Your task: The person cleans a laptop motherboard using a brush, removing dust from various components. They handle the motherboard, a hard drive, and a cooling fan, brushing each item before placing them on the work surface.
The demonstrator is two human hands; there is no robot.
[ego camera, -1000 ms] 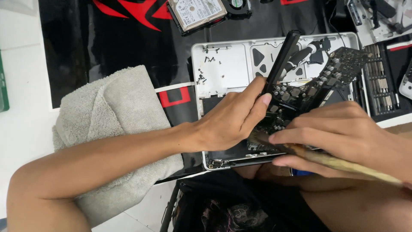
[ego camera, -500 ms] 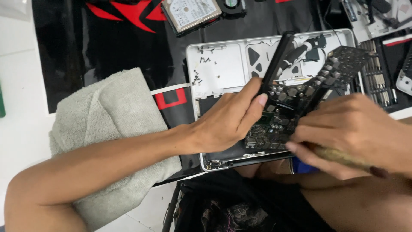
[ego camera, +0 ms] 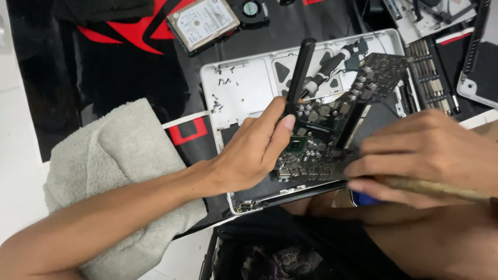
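Item: dark circuit board (ego camera: 332, 135), flat, irregular in outline, studded with small silver cylinders, chips and one square green-framed chip; held tilted above an opened silver laptop shell (ego camera: 249, 83), its lower edge over the shell's near rim.

Left hand (ego camera: 254, 153): fingers curled closed on the board's left edge, thumb tip pressed against a slim black bar (ego camera: 301, 70) that rises upright from the board.

Right hand (ego camera: 425, 150): fingers bent down and closed over the board's lower right edge, pinching it; the same hand grips a worn wooden handle (ego camera: 441, 189) lying across the palm and running off right (its working end is hidden under the fingers).

Laptop shell: matte metal, rounded corners, pale inner face with cut-out panels and scattered tiny dark screws. A black cylindrical hinge part (ego camera: 332, 67) lies inside, partly screened by the board.

Surroundings: glossy black mat (ego camera: 104, 67) with red markings under everything; grey terry towel (ego camera: 114, 155), soft and folded, at the left, beneath the left forearm; bare hard drive (ego camera: 203, 23), metallic with a white label, at the top; small round fan (ego camera: 251, 9) just beside it; screwdriver bit set (ego camera: 430, 78) in a black tray at the right, partly behind the board.
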